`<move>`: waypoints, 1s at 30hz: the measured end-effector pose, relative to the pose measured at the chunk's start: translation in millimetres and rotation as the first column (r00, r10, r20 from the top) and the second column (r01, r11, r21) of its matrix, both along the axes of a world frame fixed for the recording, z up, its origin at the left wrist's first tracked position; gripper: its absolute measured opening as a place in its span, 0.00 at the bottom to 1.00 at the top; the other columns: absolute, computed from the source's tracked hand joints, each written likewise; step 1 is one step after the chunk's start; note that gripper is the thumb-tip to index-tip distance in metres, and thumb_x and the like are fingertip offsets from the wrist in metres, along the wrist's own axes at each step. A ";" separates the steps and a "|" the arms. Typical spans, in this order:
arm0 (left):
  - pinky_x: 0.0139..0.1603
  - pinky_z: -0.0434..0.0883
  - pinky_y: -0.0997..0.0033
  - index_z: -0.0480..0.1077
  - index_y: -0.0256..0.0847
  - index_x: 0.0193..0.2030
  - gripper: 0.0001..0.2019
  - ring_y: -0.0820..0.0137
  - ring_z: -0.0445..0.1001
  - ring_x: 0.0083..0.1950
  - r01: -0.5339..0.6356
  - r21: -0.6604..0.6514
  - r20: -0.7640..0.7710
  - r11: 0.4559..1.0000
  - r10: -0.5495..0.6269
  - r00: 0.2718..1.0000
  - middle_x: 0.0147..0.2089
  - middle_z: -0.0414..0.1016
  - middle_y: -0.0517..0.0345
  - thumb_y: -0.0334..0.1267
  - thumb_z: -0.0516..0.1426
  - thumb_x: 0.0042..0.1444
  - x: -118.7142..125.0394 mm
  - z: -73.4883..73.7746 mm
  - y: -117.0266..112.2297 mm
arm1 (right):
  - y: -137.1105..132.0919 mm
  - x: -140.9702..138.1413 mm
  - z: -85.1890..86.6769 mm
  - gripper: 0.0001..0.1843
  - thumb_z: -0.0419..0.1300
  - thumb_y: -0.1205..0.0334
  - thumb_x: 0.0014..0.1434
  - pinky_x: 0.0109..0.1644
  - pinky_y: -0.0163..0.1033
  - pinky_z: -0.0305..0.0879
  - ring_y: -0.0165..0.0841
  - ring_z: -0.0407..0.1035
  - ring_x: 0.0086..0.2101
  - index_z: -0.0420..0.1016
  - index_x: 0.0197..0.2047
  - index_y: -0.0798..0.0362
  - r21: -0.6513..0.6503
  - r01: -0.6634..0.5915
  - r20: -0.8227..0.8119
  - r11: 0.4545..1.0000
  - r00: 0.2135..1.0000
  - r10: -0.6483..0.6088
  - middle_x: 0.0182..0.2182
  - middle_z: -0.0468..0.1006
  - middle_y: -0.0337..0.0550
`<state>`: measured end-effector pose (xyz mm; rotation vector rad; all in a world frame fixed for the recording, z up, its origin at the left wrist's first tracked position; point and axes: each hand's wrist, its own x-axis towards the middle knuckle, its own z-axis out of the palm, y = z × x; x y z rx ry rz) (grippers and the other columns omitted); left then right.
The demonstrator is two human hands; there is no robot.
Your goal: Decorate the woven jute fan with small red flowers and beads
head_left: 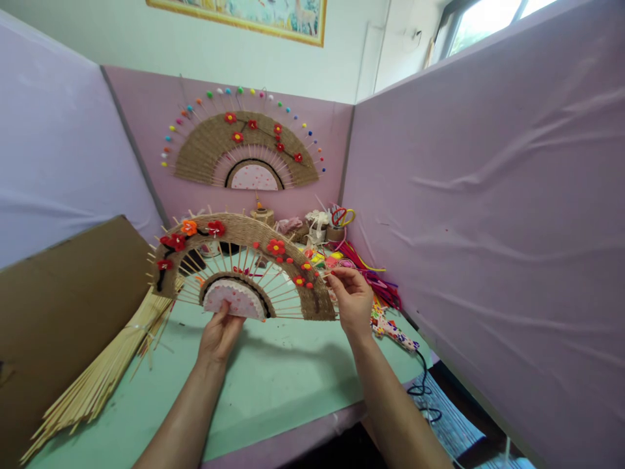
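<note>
A woven fan (258, 226) of brown twine on thin sticks is held up over the table, decorated with red and orange felt flowers and small red dots. My left hand (219, 335) grips it from below at the pink half-round base (234, 298), with the thumb in front. At the fan's right end, my right hand (352, 299) has thumb and forefinger pinched together by the stick tips. A tiny bit of red shows at those fingertips, too small to name.
A larger finished fan (200, 146) with coloured beads hangs on the pink back panel. Bundled sticks (105, 361) lie left beside a cardboard sheet (63, 312). Coloured pipe cleaners (385, 290), scissors (343, 216) and a twine spool (262, 215) are behind. A patterned, corded glue gun (395, 331) lies right.
</note>
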<state>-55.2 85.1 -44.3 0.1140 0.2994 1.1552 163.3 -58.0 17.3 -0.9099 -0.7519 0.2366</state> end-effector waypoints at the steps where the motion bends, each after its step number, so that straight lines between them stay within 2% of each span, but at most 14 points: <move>1: 0.64 0.66 0.64 0.67 0.46 0.61 0.20 0.72 0.82 0.44 0.001 -0.001 -0.016 1.000 -0.001 1.000 0.44 0.83 0.52 0.30 0.43 0.68 0.3 0.5 -0.6 | -0.1 0.1 0.2 0.10 0.70 0.58 0.50 0.40 0.38 0.72 0.30 0.74 0.32 0.78 0.35 0.52 0.000 0.002 0.000 1.000 1.000 -0.002 0.31 0.81 0.39; 6: 0.65 0.66 0.61 0.68 0.47 0.59 0.19 0.71 0.81 0.46 0.057 0.012 -0.081 0.998 -0.056 0.995 0.44 0.83 0.52 0.31 0.43 0.69 5.5 2.5 -4.0 | -1.3 2.1 5.0 0.09 0.69 0.59 0.50 0.39 0.37 0.72 0.29 0.74 0.30 0.77 0.35 0.51 0.003 0.029 0.011 1.000 1.000 -0.029 0.30 0.80 0.37; 9: 0.62 0.69 0.62 0.66 0.48 0.61 0.20 0.70 0.81 0.45 0.110 -0.014 -0.162 0.994 -0.110 0.981 0.44 0.83 0.52 0.30 0.45 0.68 12.9 0.0 -1.6 | -3.6 4.0 7.8 0.09 0.69 0.58 0.50 0.39 0.37 0.72 0.30 0.74 0.30 0.77 0.34 0.51 0.003 0.058 0.029 0.998 0.998 -0.058 0.29 0.79 0.37; 11: 0.58 0.72 0.65 0.66 0.47 0.62 0.21 0.71 0.82 0.42 0.103 -0.027 -0.205 0.994 -0.107 0.973 0.44 0.83 0.52 0.27 0.46 0.67 19.0 -3.1 2.2 | -5.5 4.8 7.4 0.09 0.69 0.58 0.50 0.38 0.38 0.72 0.30 0.74 0.29 0.77 0.34 0.51 0.006 0.077 0.043 0.997 0.996 -0.077 0.28 0.79 0.38; 15: 0.52 0.76 0.71 0.67 0.44 0.59 0.21 0.73 0.81 0.37 0.091 -0.012 -0.287 0.996 -0.090 0.954 0.40 0.82 0.54 0.23 0.45 0.65 25.1 -9.8 8.9 | -8.8 5.3 -0.8 0.08 0.69 0.59 0.51 0.39 0.38 0.72 0.31 0.73 0.30 0.78 0.34 0.50 0.020 0.118 0.064 0.993 0.991 -0.119 0.30 0.80 0.39; 17: 0.49 0.77 0.70 0.68 0.44 0.56 0.20 0.73 0.81 0.36 0.119 -0.006 -0.349 0.993 -0.114 0.930 0.38 0.82 0.55 0.21 0.47 0.64 20.5 -11.1 9.9 | -9.8 5.5 -7.8 0.07 0.69 0.59 0.51 0.40 0.38 0.72 0.31 0.73 0.31 0.78 0.34 0.50 0.025 0.131 0.070 0.991 0.989 -0.133 0.31 0.80 0.39; 19: 0.47 0.79 0.65 0.70 0.40 0.54 0.17 0.68 0.82 0.37 0.191 -0.015 -0.426 0.982 -0.179 0.887 0.37 0.81 0.52 0.21 0.50 0.62 9.9 -9.9 9.7 | -10.7 5.8 -15.4 0.06 0.68 0.60 0.52 0.40 0.38 0.72 0.31 0.73 0.31 0.78 0.35 0.50 0.031 0.141 0.074 0.990 0.987 -0.143 0.31 0.80 0.39; 22: 0.43 0.80 0.58 0.71 0.28 0.48 0.12 0.57 0.82 0.40 0.322 -0.062 -0.535 0.945 -0.304 0.789 0.39 0.80 0.37 0.21 0.55 0.58 -9.9 -4.3 10.0 | -11.5 5.4 -27.0 0.05 0.67 0.62 0.53 0.40 0.39 0.72 0.31 0.73 0.32 0.78 0.35 0.49 0.047 0.154 0.084 0.987 0.984 -0.157 0.32 0.79 0.40; 24: 0.43 0.80 0.60 0.72 0.25 0.45 0.10 0.55 0.82 0.40 0.371 -0.093 -0.584 0.924 -0.352 0.732 0.39 0.79 0.35 0.21 0.54 0.59 -20.1 -0.7 11.5 | -11.9 3.5 -34.4 0.05 0.67 0.63 0.53 0.41 0.39 0.72 0.31 0.73 0.33 0.78 0.35 0.49 0.063 0.158 0.099 0.985 0.982 -0.164 0.33 0.79 0.40; 27: 0.44 0.80 0.68 0.73 0.27 0.42 0.10 0.60 0.82 0.39 0.410 -0.124 -0.652 0.904 -0.385 0.653 0.36 0.80 0.39 0.21 0.52 0.60 -27.5 1.5 13.7 | -13.3 -1.7 -44.7 0.04 0.66 0.64 0.54 0.42 0.40 0.72 0.33 0.74 0.34 0.78 0.35 0.48 0.086 0.148 0.135 0.985 0.978 -0.159 0.32 0.79 0.40; 30: 0.39 0.79 0.71 0.75 0.28 0.37 0.06 0.60 0.82 0.37 0.489 -0.158 -0.753 0.858 -0.426 0.502 0.36 0.80 0.36 0.23 0.56 0.58 -31.8 5.6 11.9 | -15.8 -6.9 -54.1 0.04 0.65 0.65 0.55 0.44 0.42 0.72 0.34 0.74 0.36 0.78 0.35 0.47 0.101 0.128 0.176 0.987 0.974 -0.144 0.32 0.79 0.41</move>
